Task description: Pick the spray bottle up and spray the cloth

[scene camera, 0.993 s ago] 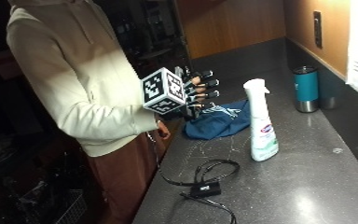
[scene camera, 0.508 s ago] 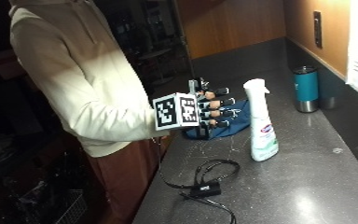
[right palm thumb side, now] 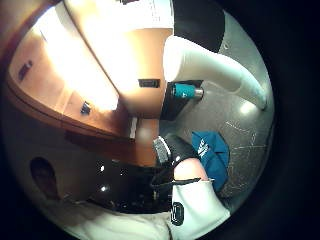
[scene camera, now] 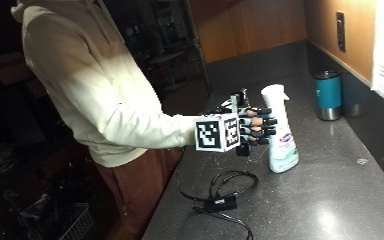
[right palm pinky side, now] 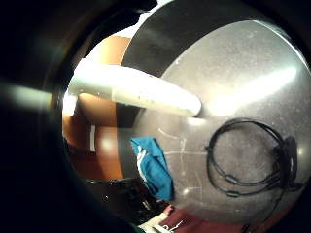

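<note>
A person in a cream hooded sweatshirt (scene camera: 105,95) stands at the near long edge of a dark speckled countertop (scene camera: 338,195). The gloved right hand (scene camera: 252,127) is held out over the counter just beside the spray bottle (scene camera: 280,131), its fingers extended toward the bottle's neck with gaps between them; contact with the bottle cannot be confirmed from the outside view, and no finger is seen to curl round it.

The spray bottle, white with a trigger head, stands upright on the counter, set in from the near edge. Its label carries a blue and red emblem; the lettering is too small to read. In the little finger side palm view the bottle (right palm pinky side: 141,92) fills much of the field, close to the palm.

The blue cloth (right palm pinky side: 154,167) lies crumpled on the counter by the near edge; in the outside view it is hidden behind the hand.

A coiled black cable with a small box (scene camera: 222,192) lies on the counter near the edge, on the viewer's side of the bottle. A teal tumbler with a metal base (scene camera: 328,95) stands by the back wall, well apart from the bottle. Bare counter lies between bottle and tumbler, and between bottle and wall. A wall outlet (scene camera: 339,25) sits above the tumbler.
</note>
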The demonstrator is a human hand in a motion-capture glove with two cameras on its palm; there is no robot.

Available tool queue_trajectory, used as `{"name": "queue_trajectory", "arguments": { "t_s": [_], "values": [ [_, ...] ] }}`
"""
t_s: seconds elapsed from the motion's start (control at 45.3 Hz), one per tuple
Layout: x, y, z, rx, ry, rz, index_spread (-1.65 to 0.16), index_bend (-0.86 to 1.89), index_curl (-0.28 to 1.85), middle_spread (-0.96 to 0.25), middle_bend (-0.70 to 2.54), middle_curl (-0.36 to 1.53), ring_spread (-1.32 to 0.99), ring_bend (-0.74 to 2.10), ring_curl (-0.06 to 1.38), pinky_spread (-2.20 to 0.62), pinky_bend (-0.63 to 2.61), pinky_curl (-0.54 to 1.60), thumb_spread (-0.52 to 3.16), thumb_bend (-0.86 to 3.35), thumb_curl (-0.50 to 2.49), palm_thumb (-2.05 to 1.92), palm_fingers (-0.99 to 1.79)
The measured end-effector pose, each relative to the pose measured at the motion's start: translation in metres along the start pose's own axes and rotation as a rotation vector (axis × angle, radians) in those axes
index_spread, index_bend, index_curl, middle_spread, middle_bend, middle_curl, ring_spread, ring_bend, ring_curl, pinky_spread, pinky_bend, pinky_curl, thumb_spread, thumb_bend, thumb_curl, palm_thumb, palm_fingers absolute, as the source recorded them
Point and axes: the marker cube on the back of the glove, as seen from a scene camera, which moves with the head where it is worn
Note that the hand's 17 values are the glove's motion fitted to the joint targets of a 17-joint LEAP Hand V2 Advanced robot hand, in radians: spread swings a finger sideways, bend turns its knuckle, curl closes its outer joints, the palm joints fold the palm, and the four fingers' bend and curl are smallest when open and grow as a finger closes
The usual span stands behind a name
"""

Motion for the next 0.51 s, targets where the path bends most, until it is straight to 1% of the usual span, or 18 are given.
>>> {"name": "queue_trajectory", "arguments": {
  "t_s": [0.508],
  "values": [
    [-0.002, -0.045, 0.038, -0.007, -0.092, 0.055, -0.38, 0.12, 0.18, -0.04, 0.21, 0.34, 0.03, 0.45, 0.29, 0.23, 0.50, 0.35, 0.90, -0.03, 0.34, 0.63, 0.08]
  ]
}}
